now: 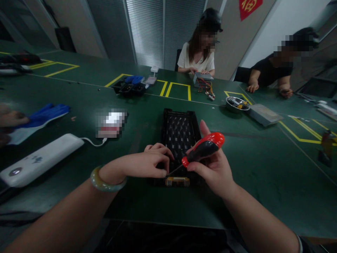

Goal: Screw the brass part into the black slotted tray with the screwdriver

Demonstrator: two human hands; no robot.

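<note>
A black perforated housing (180, 133) lies lengthwise on the green table in front of me, with a gold-coloured connector (177, 181) at its near end. My right hand (213, 168) grips a red and black screwdriver (204, 148), whose thin shaft points down-left toward the housing's near left corner. My left hand (147, 163) rests on that near left end, fingers curled and pinched at the screwdriver's tip; what they pinch is too small to make out. A pale green bangle (105, 182) circles my left wrist.
A white power bank (39, 159) with a cable lies at left, beside blue gloves (42, 115). A metal bowl (237, 104) and a grey box (264, 114) sit at right. Two people sit across the table; one has a power supply unit (202, 78) with loose wires.
</note>
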